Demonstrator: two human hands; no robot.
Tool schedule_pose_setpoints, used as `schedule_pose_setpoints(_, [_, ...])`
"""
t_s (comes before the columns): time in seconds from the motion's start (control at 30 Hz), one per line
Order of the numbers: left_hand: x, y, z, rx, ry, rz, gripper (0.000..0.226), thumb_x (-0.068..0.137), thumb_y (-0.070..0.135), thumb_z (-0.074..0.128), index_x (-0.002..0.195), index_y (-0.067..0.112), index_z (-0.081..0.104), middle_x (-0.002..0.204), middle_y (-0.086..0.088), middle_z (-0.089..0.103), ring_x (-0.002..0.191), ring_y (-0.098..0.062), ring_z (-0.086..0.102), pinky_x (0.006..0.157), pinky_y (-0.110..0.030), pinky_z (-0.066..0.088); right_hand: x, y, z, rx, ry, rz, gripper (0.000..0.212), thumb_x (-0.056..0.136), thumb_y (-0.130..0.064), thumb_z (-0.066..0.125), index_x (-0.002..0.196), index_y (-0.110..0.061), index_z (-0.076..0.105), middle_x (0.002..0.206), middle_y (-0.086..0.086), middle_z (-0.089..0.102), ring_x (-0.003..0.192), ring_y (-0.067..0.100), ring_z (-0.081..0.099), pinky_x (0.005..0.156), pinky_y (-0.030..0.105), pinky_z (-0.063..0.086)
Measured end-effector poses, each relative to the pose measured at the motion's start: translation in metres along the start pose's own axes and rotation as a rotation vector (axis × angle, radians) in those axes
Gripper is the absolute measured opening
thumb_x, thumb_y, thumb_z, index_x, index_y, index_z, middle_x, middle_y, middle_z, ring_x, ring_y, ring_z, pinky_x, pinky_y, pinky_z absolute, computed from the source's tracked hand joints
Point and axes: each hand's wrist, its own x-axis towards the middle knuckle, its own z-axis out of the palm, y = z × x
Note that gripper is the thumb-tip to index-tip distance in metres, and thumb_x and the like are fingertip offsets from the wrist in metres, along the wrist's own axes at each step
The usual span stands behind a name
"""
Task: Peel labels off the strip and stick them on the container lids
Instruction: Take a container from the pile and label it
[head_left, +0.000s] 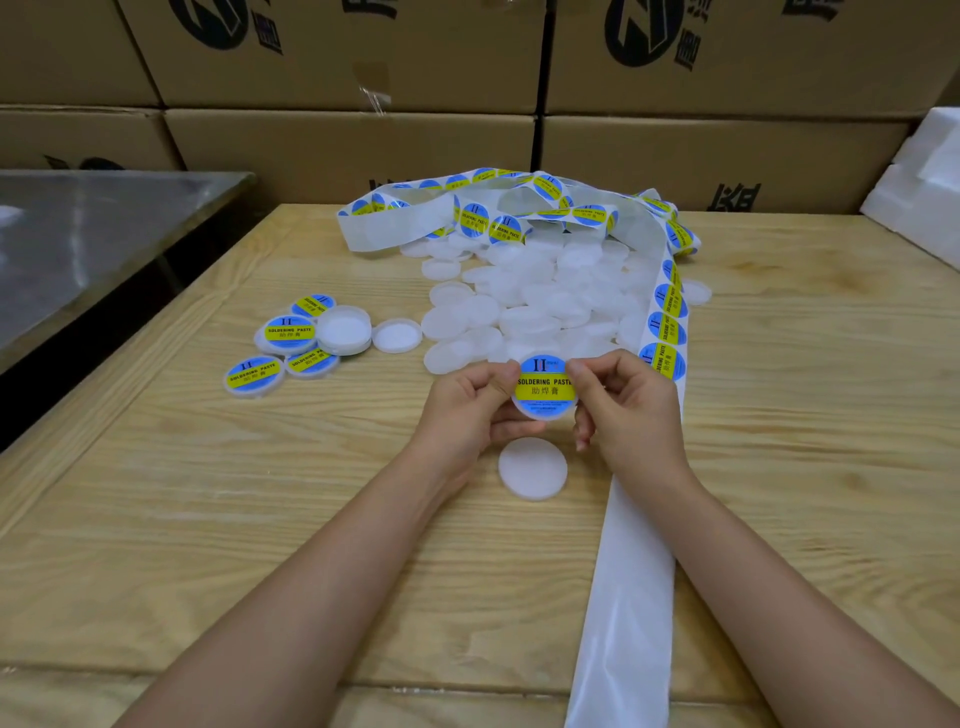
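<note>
A white round lid bearing a blue and yellow "SOLDERING PASTE" label (544, 389) is held up above the table between both hands. My left hand (467, 410) grips its left edge, thumb on top. My right hand (621, 405) pinches its right edge. A bare white lid (532, 467) lies flat on the table just below them. The label strip (667, 322) runs from a tangle at the back, down the right side, under my right forearm; its near part is bare white backing (623, 597). A heap of unlabelled white lids (540, 301) lies behind the hands.
Several labelled lids (288, 335) and two upturned bare lids (397, 335) sit at the left on the wooden table (260, 519). Cardboard boxes (337, 62) are stacked along the back. A metal table (93, 234) stands left; white foam (924, 197) sits at the right.
</note>
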Motion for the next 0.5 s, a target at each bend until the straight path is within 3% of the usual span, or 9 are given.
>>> schedule_pose_setpoints(0.13, [0.001,0.000,0.001,0.049,0.055,0.037,0.019,0.093,0.020,0.054,0.090,0.007,0.069,0.081,-0.008,0.073,0.074,-0.020,0.071,0.058,-0.022,0.056,0.000,0.005,-0.001,-0.093,0.016,-0.022,0.006,0.093,-0.022,0.055,0.094,-0.025,0.060,0.065,-0.011,0.062,0.041,0.012,0.048,0.046,0.027,0.043])
schedule_pose_setpoints(0.2, [0.002,0.002,-0.001,0.051,0.138,0.070,0.017,0.093,0.015,0.055,0.087,0.007,0.068,0.075,-0.005,0.073,0.069,-0.018,0.070,0.056,-0.023,0.056,0.001,0.008,-0.002,-0.186,0.042,-0.037,0.026,0.094,-0.026,0.053,0.119,-0.031,0.051,0.081,-0.013,0.062,0.054,0.014,0.054,0.054,0.031,0.046])
schedule_pose_setpoints(0.3, [0.008,0.009,-0.013,0.056,0.357,0.142,0.015,0.094,0.011,0.054,0.090,0.002,0.066,0.074,-0.004,0.070,0.070,-0.020,0.069,0.057,-0.027,0.057,0.007,0.008,-0.015,-0.318,0.125,-0.137,0.040,0.094,-0.021,0.053,0.133,-0.020,0.045,0.094,-0.016,0.058,0.064,-0.002,0.052,0.061,0.011,0.042])
schedule_pose_setpoints(0.37, [0.011,0.014,-0.032,0.268,0.512,0.279,0.012,0.094,0.012,0.054,0.093,0.005,0.064,0.081,-0.006,0.068,0.078,-0.021,0.064,0.066,-0.030,0.056,0.014,0.008,-0.032,-0.479,0.155,-0.203,0.034,0.094,-0.016,0.053,0.128,-0.013,0.053,0.103,-0.006,0.060,0.082,0.000,0.054,0.073,0.013,0.042])
schedule_pose_setpoints(0.43, [0.013,0.019,-0.055,0.658,0.619,0.408,0.011,0.094,0.020,0.055,0.091,0.013,0.064,0.085,-0.008,0.068,0.079,-0.017,0.061,0.072,-0.026,0.048,0.023,0.012,-0.051,-0.679,0.161,-0.199,0.032,0.093,-0.014,0.053,0.125,-0.008,0.056,0.118,0.005,0.060,0.105,0.020,0.054,0.089,0.025,0.038])
schedule_pose_setpoints(0.5, [0.013,0.022,-0.074,0.933,0.704,0.453,0.018,0.092,0.025,0.056,0.094,0.011,0.067,0.087,-0.007,0.069,0.082,-0.019,0.061,0.072,-0.027,0.043,0.029,0.018,-0.065,-0.799,0.143,-0.158,0.031,0.093,-0.012,0.053,0.122,-0.004,0.058,0.123,0.010,0.059,0.112,0.030,0.051,0.087,0.022,0.032])
